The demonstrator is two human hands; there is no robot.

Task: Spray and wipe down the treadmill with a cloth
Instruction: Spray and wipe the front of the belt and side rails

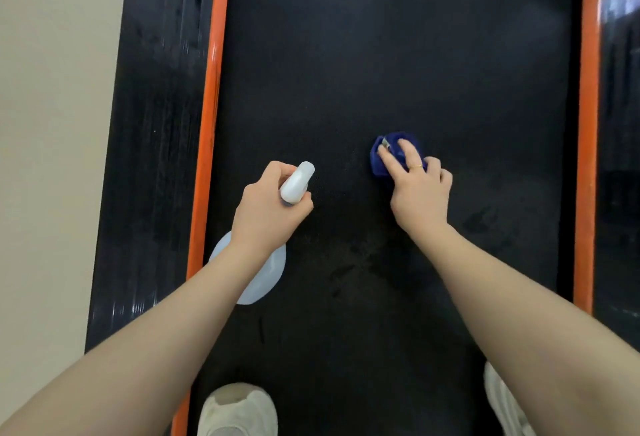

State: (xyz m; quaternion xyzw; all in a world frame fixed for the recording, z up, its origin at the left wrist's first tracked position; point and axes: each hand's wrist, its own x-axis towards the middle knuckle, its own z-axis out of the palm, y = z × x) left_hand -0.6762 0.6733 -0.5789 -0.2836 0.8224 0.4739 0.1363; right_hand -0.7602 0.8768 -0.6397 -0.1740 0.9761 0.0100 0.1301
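Observation:
The black treadmill belt (398, 64) fills the middle of the head view, with damp smears near its lower centre. My left hand (268, 208) grips a white spray bottle (298, 182) by its neck, nozzle pointing up and away over the belt; the pale bottle body (270, 272) shows below my wrist. My right hand (420, 189) holds a bunched blue cloth (381, 161) against the belt, fingers curled over it. Most of the cloth is hidden under the fingers.
Orange strips run along both sides of the belt, left (211, 116) and right (588, 144), with glossy black side rails (156, 144) outside them. A beige floor (52, 123) lies to the left. My two white shoes (239, 409) stand on the belt's near end.

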